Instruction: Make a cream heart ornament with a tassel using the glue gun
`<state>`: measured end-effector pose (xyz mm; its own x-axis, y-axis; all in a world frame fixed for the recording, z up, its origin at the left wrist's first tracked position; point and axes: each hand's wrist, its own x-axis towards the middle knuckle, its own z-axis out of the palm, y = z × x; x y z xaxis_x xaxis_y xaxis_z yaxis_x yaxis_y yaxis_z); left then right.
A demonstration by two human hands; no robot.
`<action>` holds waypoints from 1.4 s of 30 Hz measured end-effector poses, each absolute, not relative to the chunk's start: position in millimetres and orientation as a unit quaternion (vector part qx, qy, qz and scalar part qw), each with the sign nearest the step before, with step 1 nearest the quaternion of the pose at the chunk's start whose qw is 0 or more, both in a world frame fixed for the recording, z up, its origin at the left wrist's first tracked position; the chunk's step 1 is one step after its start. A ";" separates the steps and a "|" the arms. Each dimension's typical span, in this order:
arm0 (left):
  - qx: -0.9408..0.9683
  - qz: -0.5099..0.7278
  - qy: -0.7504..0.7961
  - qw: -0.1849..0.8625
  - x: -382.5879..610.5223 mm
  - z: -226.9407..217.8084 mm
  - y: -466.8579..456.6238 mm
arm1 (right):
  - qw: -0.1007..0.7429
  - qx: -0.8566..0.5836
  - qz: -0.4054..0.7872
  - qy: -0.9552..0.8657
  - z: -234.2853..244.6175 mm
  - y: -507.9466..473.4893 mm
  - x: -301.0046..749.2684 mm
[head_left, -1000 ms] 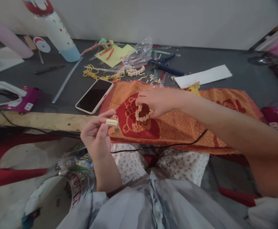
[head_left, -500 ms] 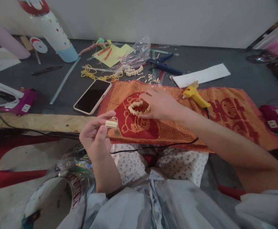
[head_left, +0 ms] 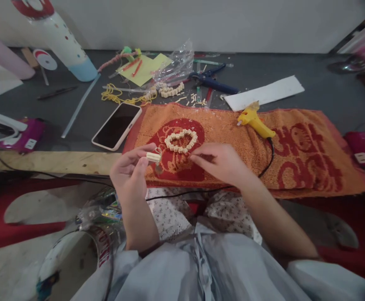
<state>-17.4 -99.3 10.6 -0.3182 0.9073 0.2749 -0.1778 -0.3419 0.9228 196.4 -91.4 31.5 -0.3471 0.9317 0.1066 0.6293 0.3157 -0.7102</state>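
Between the thumb and fingers of my left hand [head_left: 130,167] is a small bundle of cream sticks [head_left: 152,157]. A thin loop of cord and a small dull round piece hang at the bundle's right end. My right hand [head_left: 221,163] is closed in a pinch just above the towel, and whatever its fingertips hold, if anything, is too small to make out. Just beyond those fingertips, a heart-shaped ring of short cream pieces [head_left: 181,149] lies flat on the orange and red towel [head_left: 226,129], apart from both hands.
A yellow glue gun [head_left: 257,122] rests on the towel at right, its black cord running off the front. Left of the towel lies a phone [head_left: 117,126]. Behind are blue pliers [head_left: 215,83], a white strip [head_left: 264,94], yellow paper [head_left: 143,71], stick scraps and a tall bottle [head_left: 72,50].
My right hand has let go of the heart-shaped ring and drawn back toward me, its fingers now pinched. My left hand has shifted slightly right with the stick bundle.
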 end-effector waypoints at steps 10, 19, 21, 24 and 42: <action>0.467 0.652 0.442 0.402 -1.3 8.4 -100.0 | 0.334 -0.463 0.503 -0.648 17.3 -117.3 144.6; 0.502 0.636 0.486 0.328 3.0 1.3 -99.7 | 0.339 -0.466 0.555 -0.601 9.3 -129.4 142.2; 0.523 0.612 0.511 0.302 3.7 1.6 -100.4 | 0.320 -0.487 0.526 -0.620 9.1 -132.7 145.3; 0.572 0.574 0.529 0.252 6.6 2.9 -101.6 | 0.297 -0.514 0.481 -0.645 10.6 -137.3 150.4; 0.668 0.500 0.544 0.090 30.2 -14.2 -92.0 | 0.241 -0.574 0.463 -0.631 13.8 -143.0 176.2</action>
<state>30.2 -92.0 -14.2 -0.0921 0.8162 0.5704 0.6364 -0.3923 0.6641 176.2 -143.0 13.8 -0.2240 0.9476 -0.2277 0.5019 -0.0881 -0.8605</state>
